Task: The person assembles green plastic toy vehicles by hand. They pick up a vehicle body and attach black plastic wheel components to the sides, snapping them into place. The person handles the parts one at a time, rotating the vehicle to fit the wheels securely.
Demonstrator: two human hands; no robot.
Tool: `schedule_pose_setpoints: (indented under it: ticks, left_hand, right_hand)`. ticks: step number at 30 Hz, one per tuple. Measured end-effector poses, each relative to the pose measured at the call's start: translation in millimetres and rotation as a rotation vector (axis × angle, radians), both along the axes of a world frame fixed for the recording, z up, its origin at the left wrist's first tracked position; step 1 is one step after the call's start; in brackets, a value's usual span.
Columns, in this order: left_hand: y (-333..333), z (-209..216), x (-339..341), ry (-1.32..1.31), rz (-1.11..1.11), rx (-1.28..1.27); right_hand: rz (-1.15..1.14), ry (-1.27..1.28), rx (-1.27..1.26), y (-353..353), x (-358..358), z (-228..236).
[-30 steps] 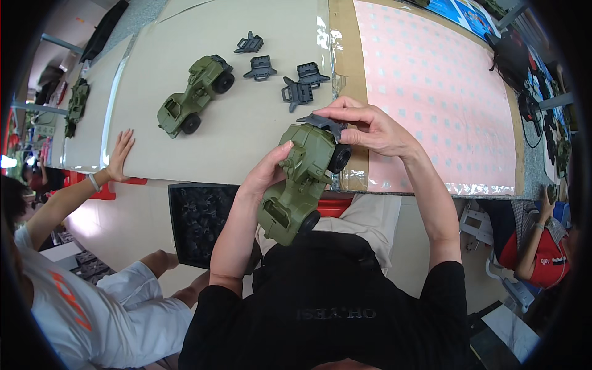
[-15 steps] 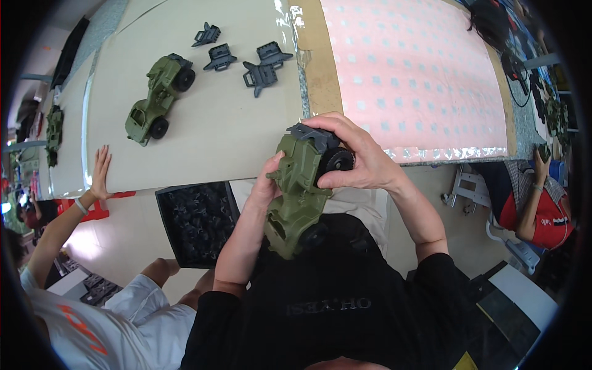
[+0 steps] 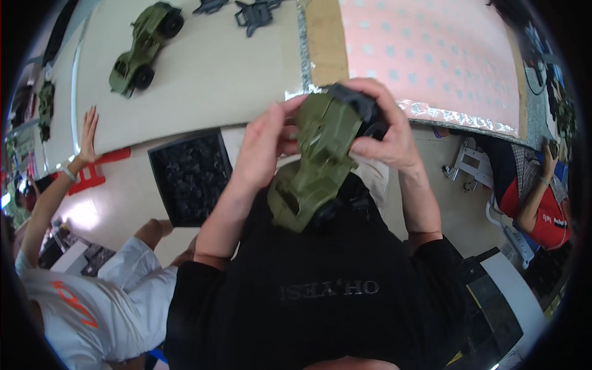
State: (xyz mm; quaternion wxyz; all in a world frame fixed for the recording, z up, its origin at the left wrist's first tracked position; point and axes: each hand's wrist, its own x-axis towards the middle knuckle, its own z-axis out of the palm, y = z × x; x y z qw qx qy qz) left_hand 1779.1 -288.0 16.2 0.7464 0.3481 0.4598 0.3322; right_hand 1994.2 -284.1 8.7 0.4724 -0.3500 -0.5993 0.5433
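Between my hands, over the table's near edge, is an olive-green toy military vehicle. Its far end is up and its near end points toward my chest. At the far end sits a dark grey plastic piece, with a black wheel partly hidden beside it. My right hand wraps that end, fingers over the grey piece and thumb near the wheel. On the opposite side my left hand grips the body with bent fingers, partly hidden.
Another green toy vehicle lies on the table's left part, near loose grey pieces. Pink sheeting covers the right part. A black bin of dark parts stands below the edge. Co-workers sit left and right.
My view has tilted, so the table's things sit higher in it. My left hand has shifted outward along the vehicle's side, more of it showing. The vehicle has turned slightly.
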Motion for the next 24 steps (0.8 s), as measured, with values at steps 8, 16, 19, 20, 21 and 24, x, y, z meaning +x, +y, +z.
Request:
schedule_pose_setpoints:
  ticks: [8,16,19,20,21,24]
  left_hand:
    - [31,27,-16,-0.156,-0.228,-0.041]
    - [31,23,1,0.227,-0.294,0.437]
    - [22,18,10,0.470,-0.195,0.634]
    - [22,21,12,0.481,-0.183,0.643]
    - [21,24,12,0.498,-0.169,0.651]
    - [18,21,12,0.518,-0.176,0.716]
  right_hand:
    - [-0.012,0.174,-0.056,18,-3,-33]
    - [-0.068,-0.155,0.325,26,-4,-20]
    - [-0.093,-0.224,0.449,25,-9,-20]
    - [-0.099,-0.201,0.443,26,-8,-22]
    - [-0.102,-0.170,0.437,27,-9,-24]
    - [-0.093,-0.130,0.457,28,-8,-30]
